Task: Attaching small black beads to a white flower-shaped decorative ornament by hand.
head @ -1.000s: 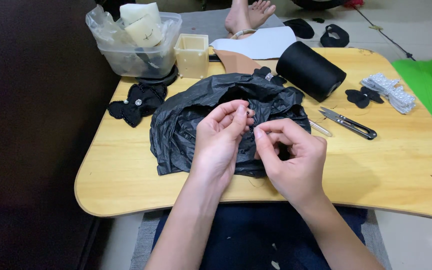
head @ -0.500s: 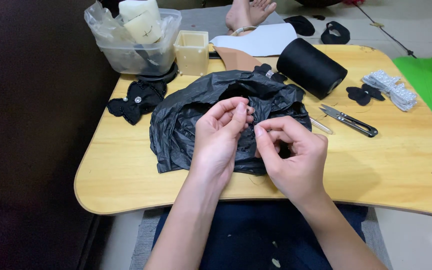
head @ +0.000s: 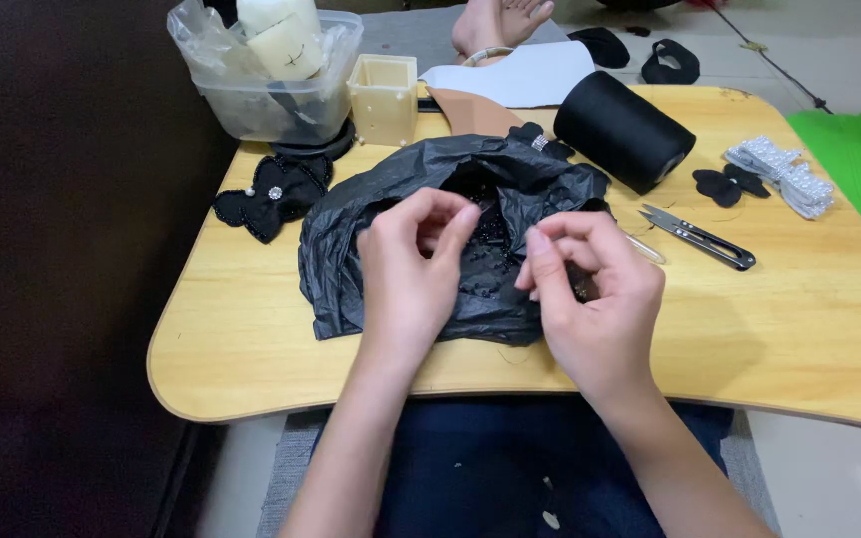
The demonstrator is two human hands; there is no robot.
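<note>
Both hands hover over a black bag (head: 401,214) of beads – left hand (head: 406,274) loosely curled, empty; right hand (head: 595,299) pinched, contents unclear – snips (head: 700,236) just right.

Your left hand (head: 406,274) and right hand (head: 590,294) hover with pinched fingertips over the crumpled black plastic bag (head: 450,234) of small black beads on the pale wooden lap table (head: 251,329). Small metal thread snips (head: 700,236) lie just right of it, near the black thread spool (head: 622,130).
</note>
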